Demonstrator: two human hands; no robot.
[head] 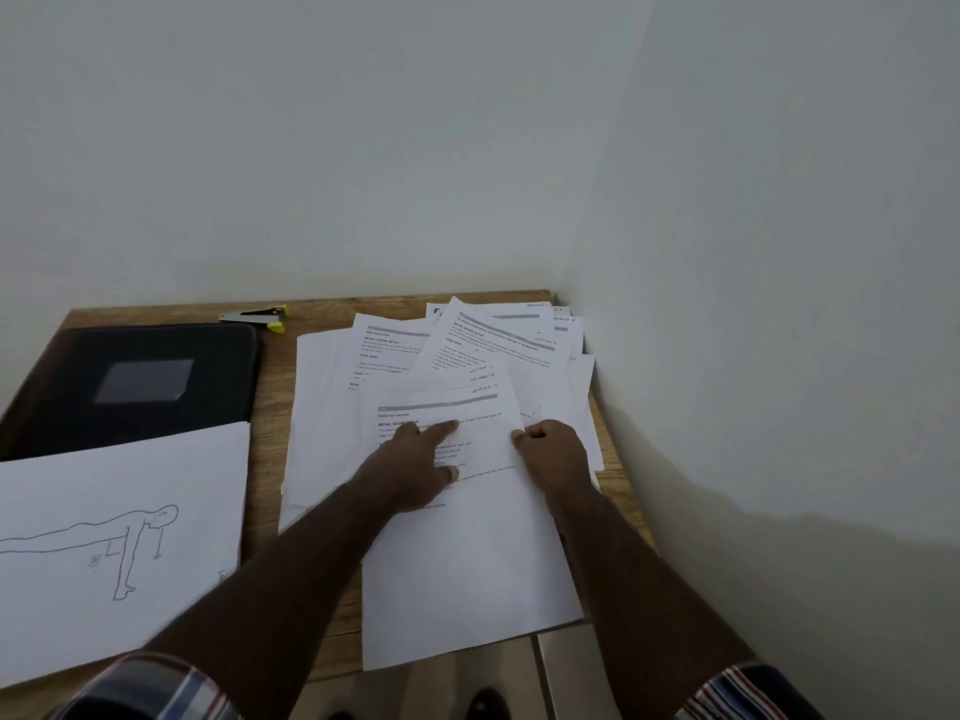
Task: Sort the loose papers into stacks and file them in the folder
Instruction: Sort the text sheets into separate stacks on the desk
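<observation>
The loose papers (447, 366) lie fanned in an untidy heap over the right half of the counter (270, 459), reaching into its far right corner where the two walls meet. The topmost printed sheet (467, 537) lies with its long axis running from the far side toward the person, and its near end hangs past the counter's near edge. Both hands are on this sheet. The left hand (415, 465) rests flat on its upper part, fingers mostly straight and the forefinger stretched toward the far right, pressing the paper down rather than gripping it. The right hand (550, 449) sits at the sheet's right edge with fingers curled, its grip narrow and apparently pinching that edge, though the exact pinch is hard to make out. So the right hand is the nearer one to lift the sheet, while the left steadies it.

The folder (156, 381), black and closed, lies at the far left of the counter, well apart from the heap and to the left of both hands; any sheet bound for it must travel leftward across the counter. A sheet with a line drawing of a figure (119, 543) lies on the near left, overlapping the folder's near edge. A small stapler with yellow trim (257, 318) sits by the far edge, just beyond the folder. The counter is wood-grained, the walls plain and pale.
</observation>
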